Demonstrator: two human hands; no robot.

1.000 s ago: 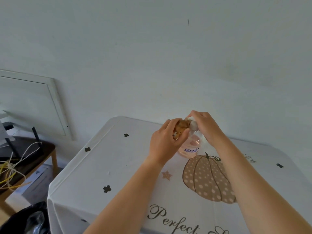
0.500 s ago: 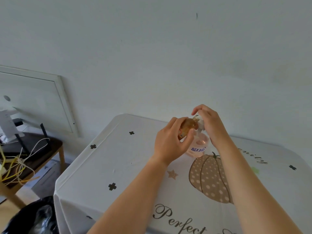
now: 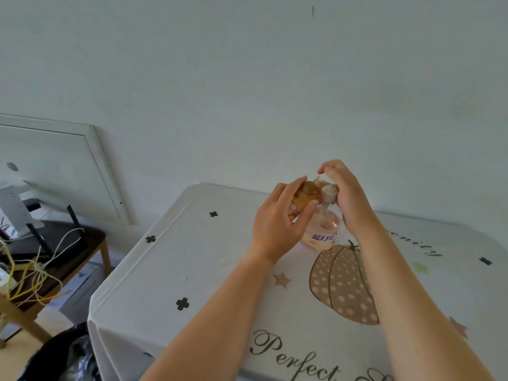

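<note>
Bottle (image 3: 309, 195), amber, clamped in L hand (image 3: 276, 229) grip; R hand (image 3: 347, 199) grip round pump (image 3: 329, 194), half hidden.

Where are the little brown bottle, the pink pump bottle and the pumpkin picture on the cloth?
little brown bottle (image 3: 308, 194): head view, on its amber body.
pink pump bottle (image 3: 326, 225): head view, on its clear lower body.
pumpkin picture (image 3: 341, 287): head view, on its dotted middle.

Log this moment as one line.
left hand grips amber bottle, tilted, mouth by pump head | right hand grips pump head | pink soap bottle upright on pumpkin tablecloth
</note>
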